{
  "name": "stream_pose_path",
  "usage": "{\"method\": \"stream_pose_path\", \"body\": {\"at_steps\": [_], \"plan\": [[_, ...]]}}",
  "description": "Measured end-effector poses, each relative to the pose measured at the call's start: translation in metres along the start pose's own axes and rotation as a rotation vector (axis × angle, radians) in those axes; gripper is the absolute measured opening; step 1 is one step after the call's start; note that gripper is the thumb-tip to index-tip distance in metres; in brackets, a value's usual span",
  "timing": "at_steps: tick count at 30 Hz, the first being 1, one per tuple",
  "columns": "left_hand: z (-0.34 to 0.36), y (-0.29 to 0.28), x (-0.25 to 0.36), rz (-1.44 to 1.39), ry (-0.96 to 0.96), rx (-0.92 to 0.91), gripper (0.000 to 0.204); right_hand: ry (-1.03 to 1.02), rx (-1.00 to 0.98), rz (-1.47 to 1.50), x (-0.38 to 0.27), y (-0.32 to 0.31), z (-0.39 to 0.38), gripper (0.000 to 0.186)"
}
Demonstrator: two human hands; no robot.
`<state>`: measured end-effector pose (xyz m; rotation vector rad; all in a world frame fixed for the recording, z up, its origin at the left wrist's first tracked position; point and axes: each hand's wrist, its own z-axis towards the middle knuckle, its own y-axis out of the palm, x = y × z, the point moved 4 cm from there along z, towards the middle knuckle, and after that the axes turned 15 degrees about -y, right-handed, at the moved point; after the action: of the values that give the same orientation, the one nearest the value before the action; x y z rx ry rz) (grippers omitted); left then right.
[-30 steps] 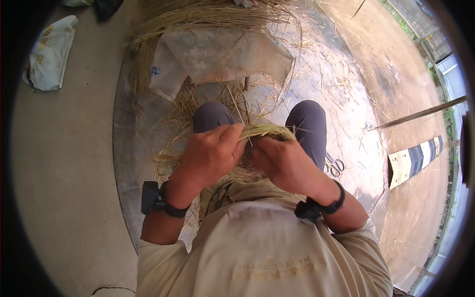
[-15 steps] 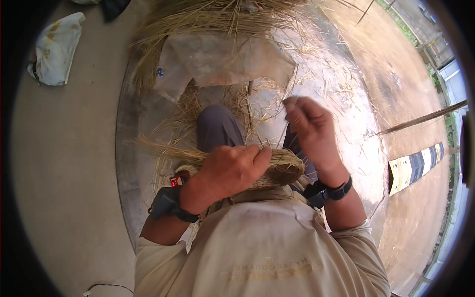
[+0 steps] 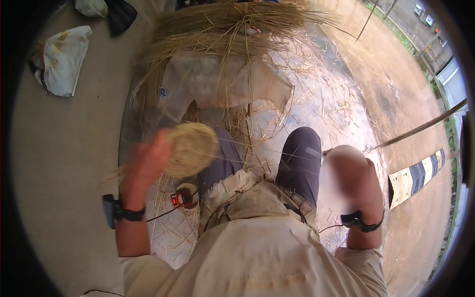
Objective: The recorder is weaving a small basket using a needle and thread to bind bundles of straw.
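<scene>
My left hand, smeared by motion, grips the left edge of a round coiled straw piece above my left thigh. The coil's flat, pale-yellow face shows, and loose straw ends stick out past the hand on the left. To the right of my right knee, my right hand is raised and badly blurred. Its fingers cannot be made out. Thin pale strands stretch from the coil toward the right hand, but whether they reach it I cannot tell.
A heap of long dry straw lies at the far end, beside a clear plastic sheet. A small red-lit device sits by my left leg. White sacks rest at far left; a striped barrier stands right.
My hands have drawn wide apart. The left has carried the straw coil from my lap up and left, turning its flat face into view; the right has moved right and down.
</scene>
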<state>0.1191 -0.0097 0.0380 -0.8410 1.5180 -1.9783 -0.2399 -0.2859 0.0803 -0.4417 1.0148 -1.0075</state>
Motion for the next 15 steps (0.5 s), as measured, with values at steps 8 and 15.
{"method": "stream_pose_path", "body": {"at_steps": [8,15], "plan": [[0.012,-0.053,-0.159,0.257,-0.208,0.131,0.017,0.507,0.180,-0.982,0.176,-0.185,-0.230,0.029],[0.002,-0.045,-0.172,0.290,-0.249,0.051,0.016,1.363,0.230,-1.082,0.221,-0.340,-0.506,0.051]]}}
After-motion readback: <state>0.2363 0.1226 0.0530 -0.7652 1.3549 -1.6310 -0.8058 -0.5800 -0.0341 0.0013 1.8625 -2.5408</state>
